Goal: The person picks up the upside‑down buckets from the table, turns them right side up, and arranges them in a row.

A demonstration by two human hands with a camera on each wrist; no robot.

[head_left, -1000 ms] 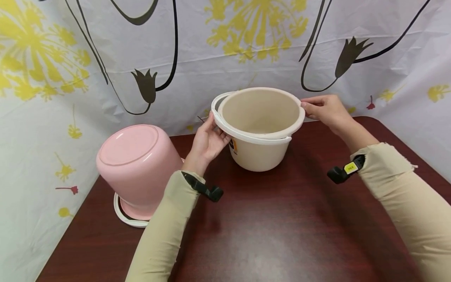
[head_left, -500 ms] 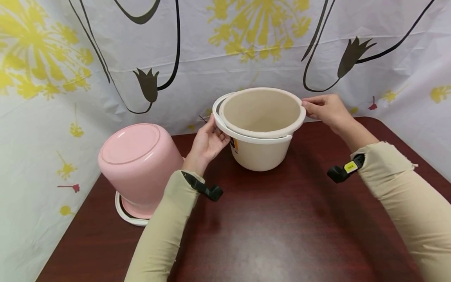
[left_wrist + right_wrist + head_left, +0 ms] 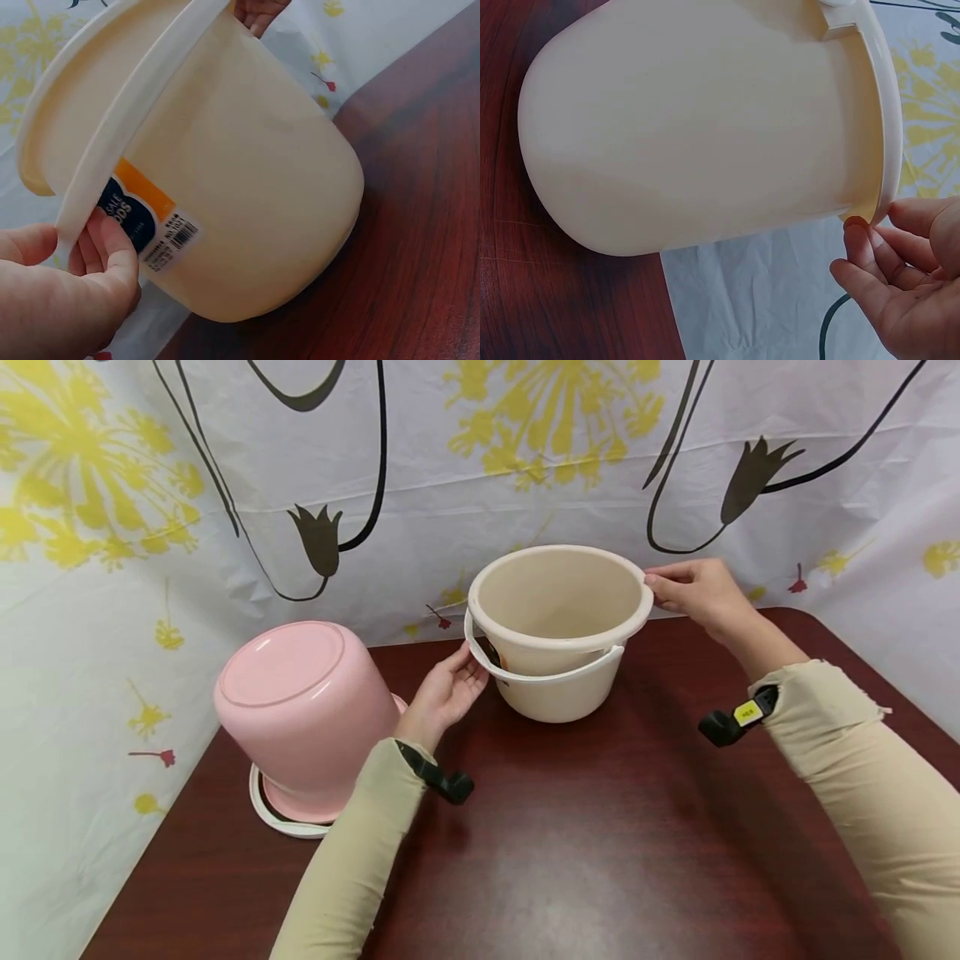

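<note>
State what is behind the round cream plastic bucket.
Behind the round cream plastic bucket, the white flower-printed sheet shows above it. In the head view, its body hides the dark red table directly beyond, so anything there cannot be seen.

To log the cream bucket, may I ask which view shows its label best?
The left wrist view, because the label appears large with its barcode visible, though the left hand hides part. The head view shows only a sliver near the handle; the right wrist view shows the bucket but no label.
</note>
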